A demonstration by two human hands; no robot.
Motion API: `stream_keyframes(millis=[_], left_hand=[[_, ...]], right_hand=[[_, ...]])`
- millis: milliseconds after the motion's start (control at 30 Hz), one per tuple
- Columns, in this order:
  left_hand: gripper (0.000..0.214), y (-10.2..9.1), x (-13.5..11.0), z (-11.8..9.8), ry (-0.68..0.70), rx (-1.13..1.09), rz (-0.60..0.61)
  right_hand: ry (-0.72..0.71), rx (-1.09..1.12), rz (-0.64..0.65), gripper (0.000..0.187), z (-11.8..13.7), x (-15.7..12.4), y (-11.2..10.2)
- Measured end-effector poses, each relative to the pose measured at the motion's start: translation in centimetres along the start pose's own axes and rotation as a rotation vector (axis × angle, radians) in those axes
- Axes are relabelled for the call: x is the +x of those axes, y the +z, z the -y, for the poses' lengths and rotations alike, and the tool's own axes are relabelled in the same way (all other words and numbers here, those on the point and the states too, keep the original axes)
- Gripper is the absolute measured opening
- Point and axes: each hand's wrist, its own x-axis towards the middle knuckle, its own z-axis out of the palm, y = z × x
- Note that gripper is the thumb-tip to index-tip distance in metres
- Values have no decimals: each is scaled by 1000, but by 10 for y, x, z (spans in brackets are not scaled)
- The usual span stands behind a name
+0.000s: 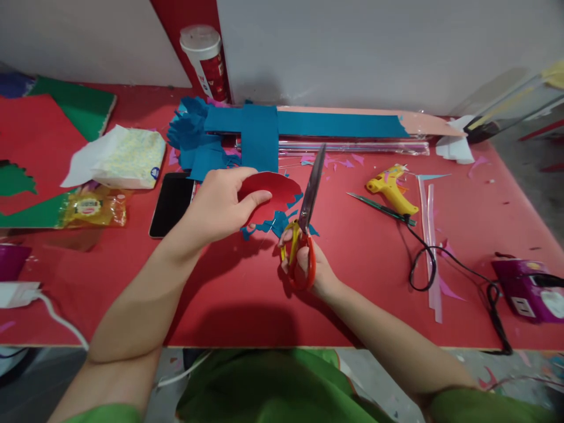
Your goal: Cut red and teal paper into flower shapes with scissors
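My left hand (220, 202) pinches a rounded piece of red paper (271, 191) and holds it just above the red table (361, 276). My right hand (308, 267) grips scissors (306, 217) with red and yellow handles. Their blades point up and away, and they lie against the right edge of the red paper. Blue paper scraps (273, 224) lie on the table under the red piece.
Blue paper strips and cut shapes (247, 132) lie at the back, by a paper cup (205, 61). A black phone (171, 202), a tissue pack (126, 158) and a snack packet (90, 208) sit left. A yellow glue gun (392, 188) with black cord, glue sticks (429, 235) and a purple device (529, 288) sit right.
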Motion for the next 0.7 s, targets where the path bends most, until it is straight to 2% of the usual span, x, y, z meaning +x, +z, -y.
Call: stream_keyframes(millis=[200, 300, 400, 500, 700], left_hand=[[23, -18, 2, -9, 18, 88, -142], [20, -25, 5, -16, 45, 146, -202], [17, -28, 10, -18, 82, 172, -257], [21, -27, 14, -15, 104, 192, -315], [28, -24, 12, -10, 38, 196, -294]], right_hand=[[17, -64, 74, 46, 1, -2, -1], [-38, -110, 98, 55, -2, -2, -2], [-88, -105, 99, 63, -6, -3, -3], [-67, -94, 130, 62, -4, -3, -3], [-121, -328, 93, 55, 4, -6, -2]])
